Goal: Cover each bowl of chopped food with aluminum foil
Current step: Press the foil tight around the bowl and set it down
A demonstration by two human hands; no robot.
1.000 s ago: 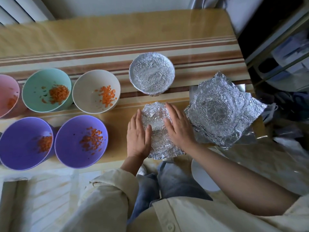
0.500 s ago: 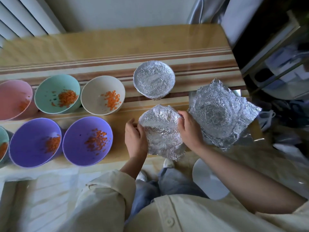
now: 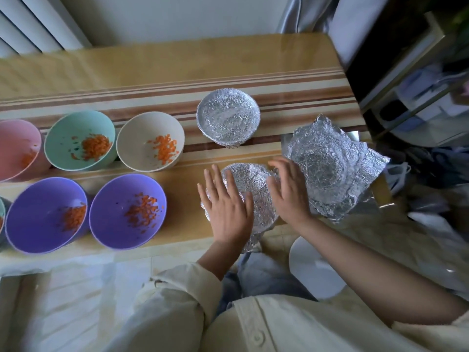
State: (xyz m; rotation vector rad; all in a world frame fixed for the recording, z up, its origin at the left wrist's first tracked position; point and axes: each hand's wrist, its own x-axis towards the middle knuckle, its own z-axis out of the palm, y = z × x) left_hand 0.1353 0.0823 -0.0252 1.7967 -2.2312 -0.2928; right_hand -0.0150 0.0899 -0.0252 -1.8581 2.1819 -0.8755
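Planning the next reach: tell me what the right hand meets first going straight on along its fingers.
Probably the round foil-covered bowl behind, near its rim; the right hand crosses only striped tabletop first.

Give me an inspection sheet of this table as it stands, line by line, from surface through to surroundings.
Surface: glossy striped wooden table.
Job's things: uncovered, with orange pieces inside: pink bowl, teal bowl, beige bowl, left purple bowl, right purple bowl. One covered bowl stands behind; the near bowl, wrapped in foil, sits under the hands; loose crumpled foil sheets lie to its right.
Clutter: nothing seen.
Grippers: left hand flat on the near bowl's foil; right hand spread against its right side.
Cables: nothing seen.
Surroundings: radiator far left; shelf unit on the right; white stool by the knees.
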